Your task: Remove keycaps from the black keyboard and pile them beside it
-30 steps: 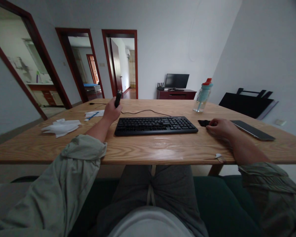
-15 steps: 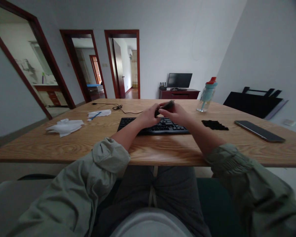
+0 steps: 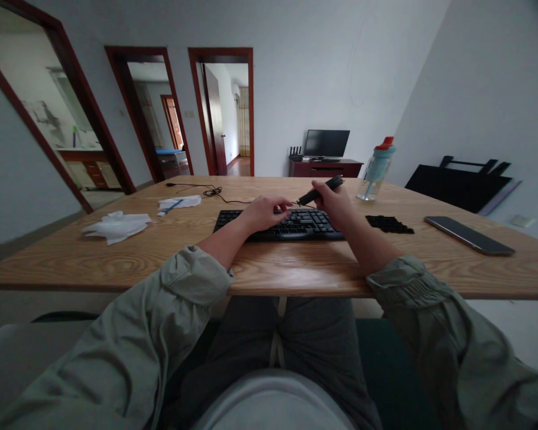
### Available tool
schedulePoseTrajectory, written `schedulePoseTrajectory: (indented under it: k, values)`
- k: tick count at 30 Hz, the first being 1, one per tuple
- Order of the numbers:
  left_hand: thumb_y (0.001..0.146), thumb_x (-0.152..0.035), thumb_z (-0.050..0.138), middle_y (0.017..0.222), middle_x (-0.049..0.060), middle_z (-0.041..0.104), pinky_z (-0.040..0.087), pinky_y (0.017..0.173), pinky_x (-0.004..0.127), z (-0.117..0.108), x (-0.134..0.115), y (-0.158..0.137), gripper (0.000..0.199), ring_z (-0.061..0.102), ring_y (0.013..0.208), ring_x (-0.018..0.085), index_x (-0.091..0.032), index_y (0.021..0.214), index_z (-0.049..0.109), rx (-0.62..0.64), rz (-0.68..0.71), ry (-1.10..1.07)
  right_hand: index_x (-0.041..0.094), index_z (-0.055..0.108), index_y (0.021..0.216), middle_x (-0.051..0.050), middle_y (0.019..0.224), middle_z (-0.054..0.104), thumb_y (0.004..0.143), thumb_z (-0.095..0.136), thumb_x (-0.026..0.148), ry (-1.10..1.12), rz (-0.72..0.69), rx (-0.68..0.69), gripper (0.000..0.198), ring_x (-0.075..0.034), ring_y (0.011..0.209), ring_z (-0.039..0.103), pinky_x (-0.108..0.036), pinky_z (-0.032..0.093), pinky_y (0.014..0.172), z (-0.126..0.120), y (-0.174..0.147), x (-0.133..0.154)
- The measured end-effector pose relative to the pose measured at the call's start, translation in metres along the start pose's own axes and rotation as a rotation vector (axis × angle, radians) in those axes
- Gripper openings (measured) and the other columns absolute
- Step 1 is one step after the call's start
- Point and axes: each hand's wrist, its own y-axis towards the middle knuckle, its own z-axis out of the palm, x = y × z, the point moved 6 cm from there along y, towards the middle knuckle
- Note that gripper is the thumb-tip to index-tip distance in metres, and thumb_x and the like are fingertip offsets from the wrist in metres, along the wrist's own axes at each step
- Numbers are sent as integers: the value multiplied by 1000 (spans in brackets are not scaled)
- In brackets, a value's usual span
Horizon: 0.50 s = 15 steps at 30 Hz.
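The black keyboard [image 3: 302,230] lies in front of me, its rows of keys partly hidden by my hands. My right hand [image 3: 329,197] is closed around a thick black handheld tool [image 3: 311,196], held slanted above the keyboard's far side. A thin tip on the tool points down to the left; its exact kind I cannot make out. My left hand [image 3: 269,212] rests over the middle-left of the keyboard, fingers bent and apart, with nothing visible in it. Right of the keyboard lies a patch of small black pieces [image 3: 389,224], which look like keycaps.
A smartphone [image 3: 468,235] lies at the right, and a water bottle [image 3: 375,173] stands behind the black pieces. At the left are crumpled white tissue [image 3: 119,227] and another tissue [image 3: 186,202] with a blue stick [image 3: 173,206]. A black cable [image 3: 213,191] runs behind the keyboard.
Both hands were together around the black tool. Now they are apart: my left hand has let go and lowered toward the keys, while my right hand holds the tool tip-down.
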Motion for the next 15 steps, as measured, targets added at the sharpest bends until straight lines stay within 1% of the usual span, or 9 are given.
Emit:
schedulePoseTrajectory:
  k: [5,9,11,15]
  values:
    - [87,-27,59,91,6,75,51,73,28,-1,0,0,26,64,75,15,-19,107,75,13,2,38,21,51,68,4,50,44,74,69,61,48,74,35,44,-9,45,38,-25,29,43,5,0,-7]
    - [87,-27,60,94,6,75,51,77,29,-2,2,-1,26,65,79,16,-19,106,75,14,-14,50,20,55,69,1,56,52,74,70,62,-33,127,180,45,-10,48,43,-25,31,45,16,-5,-12]
    - [86,-28,62,93,5,75,50,76,29,-1,2,-2,26,65,78,15,-19,107,74,20,-23,45,19,57,69,-1,58,55,74,70,60,-77,145,222,44,-10,50,44,-26,31,46,19,-7,-13]
    - [82,-33,68,90,3,73,48,71,28,-1,4,-2,30,62,72,14,-20,109,73,56,-51,37,17,59,69,-2,59,57,77,68,54,-110,161,190,39,-10,51,45,-25,32,46,15,-7,-15]
